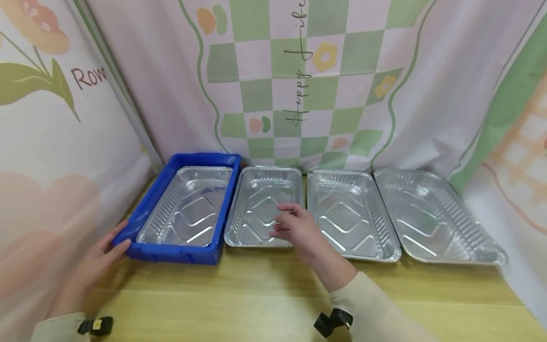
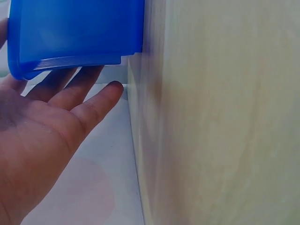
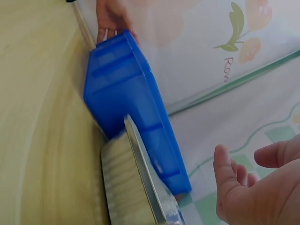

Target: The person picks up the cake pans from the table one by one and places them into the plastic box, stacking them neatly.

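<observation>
At the left stands a blue plastic bin (image 1: 175,254) with a foil tray (image 1: 192,209) inside it. My left hand (image 1: 91,266) holds the bin's near left corner, thumb toward the front wall and fingers along the left side. In the left wrist view, some fingers of that hand (image 2: 51,117) pass behind the blue wall, and the little finger stands clear of it. My right hand (image 1: 303,232) hovers over a second foil tray (image 1: 262,204), its fingers loosely bent with nothing between them. The right wrist view shows the thumb and fingers of this hand (image 3: 262,192) apart.
Two more foil trays, one (image 1: 348,213) right of my right hand and another (image 1: 431,218) at the far right, continue the row. The wooden table (image 1: 256,289) extends in front. Printed cloth (image 1: 282,95) hangs behind the row and at both sides.
</observation>
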### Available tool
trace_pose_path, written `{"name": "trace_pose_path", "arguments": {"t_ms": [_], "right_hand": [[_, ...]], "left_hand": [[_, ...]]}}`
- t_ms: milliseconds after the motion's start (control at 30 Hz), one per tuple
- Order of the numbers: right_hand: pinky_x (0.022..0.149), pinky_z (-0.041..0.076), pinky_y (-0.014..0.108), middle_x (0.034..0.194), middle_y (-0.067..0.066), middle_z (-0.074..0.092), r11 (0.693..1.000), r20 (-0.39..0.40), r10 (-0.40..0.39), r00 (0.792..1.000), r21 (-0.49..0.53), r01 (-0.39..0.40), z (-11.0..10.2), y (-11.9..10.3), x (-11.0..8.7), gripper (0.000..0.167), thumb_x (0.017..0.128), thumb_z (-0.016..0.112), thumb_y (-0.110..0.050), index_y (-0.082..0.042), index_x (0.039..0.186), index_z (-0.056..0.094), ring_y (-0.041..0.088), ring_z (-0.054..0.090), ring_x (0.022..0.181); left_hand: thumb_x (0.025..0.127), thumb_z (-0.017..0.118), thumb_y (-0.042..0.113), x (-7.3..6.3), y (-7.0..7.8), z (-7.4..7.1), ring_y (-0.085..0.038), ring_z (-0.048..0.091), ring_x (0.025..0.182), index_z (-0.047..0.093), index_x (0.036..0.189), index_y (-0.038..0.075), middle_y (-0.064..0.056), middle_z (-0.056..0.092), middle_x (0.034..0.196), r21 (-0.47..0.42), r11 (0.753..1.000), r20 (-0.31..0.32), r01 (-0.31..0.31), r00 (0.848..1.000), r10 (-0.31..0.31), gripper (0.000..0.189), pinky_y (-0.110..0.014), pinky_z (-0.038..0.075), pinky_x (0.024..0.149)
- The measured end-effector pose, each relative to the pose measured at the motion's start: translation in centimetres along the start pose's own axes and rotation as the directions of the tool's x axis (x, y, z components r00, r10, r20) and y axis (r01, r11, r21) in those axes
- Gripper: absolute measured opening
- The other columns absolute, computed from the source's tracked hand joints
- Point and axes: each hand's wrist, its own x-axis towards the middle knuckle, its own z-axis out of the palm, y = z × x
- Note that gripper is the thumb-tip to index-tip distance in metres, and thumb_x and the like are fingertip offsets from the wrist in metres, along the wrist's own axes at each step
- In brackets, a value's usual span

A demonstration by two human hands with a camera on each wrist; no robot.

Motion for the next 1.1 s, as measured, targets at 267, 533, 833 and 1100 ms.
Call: {"name": "trace_pose_path", "arguments": {"t_ms": [267,533,833,1100], "right_hand": [[0.080,0.056,0.034,0.094,0.010,0.052,1.000,-0.023,0.007,1.000,-0.017,-0.007,-2.9,-1.8,-0.6,0.030,0.094,0.050,0.002,0.002,0.123,0.044,0.019,0.056,0.081],[0.083,0.055,0.035,0.095,0.010,0.051,0.999,-0.019,-0.040,0.999,-0.019,0.040,-5.0,-3.4,-1.4,0.029,0.096,0.049,0.001,0.002,0.124,0.042,0.017,0.057,0.080],[0.083,0.055,0.036,0.095,0.007,0.053,0.994,-0.034,-0.101,0.994,-0.035,0.100,-7.3,-4.2,-2.2,0.022,0.097,0.051,0.000,0.001,0.118,0.046,0.017,0.059,0.080],[0.082,0.056,0.034,0.098,0.008,0.051,0.982,-0.053,-0.142,0.988,-0.129,0.134,-9.8,-4.9,-2.9,0.021,0.099,0.052,-0.003,0.000,0.119,0.047,0.017,0.060,0.082]], "left_hand": [[0.104,0.049,0.031,0.2,0.4,0.0,-0.055,0.020,0.132,0.015,0.159,0.017,-0.037,0.017,0.152,0.032,0.999,0.009,-0.037,0.999,0.037,0.066,-0.065,0.015,0.108],[0.104,0.049,0.032,0.7,0.1,0.0,-0.054,0.023,0.132,0.014,0.158,0.015,-0.038,0.018,0.152,0.079,0.996,0.014,-0.039,0.999,0.038,0.067,-0.041,0.028,0.110],[0.104,0.049,0.032,0.7,0.4,0.1,-0.054,0.021,0.133,0.013,0.158,0.014,-0.037,0.016,0.152,0.076,0.997,0.012,-0.024,1.000,0.023,0.068,-0.051,0.023,0.111],[0.103,0.051,0.030,0.6,0.4,0.0,-0.060,0.017,0.133,0.015,0.158,0.013,-0.040,0.016,0.151,0.110,0.993,0.000,-0.052,0.999,0.053,0.068,-0.072,0.014,0.103]]}}
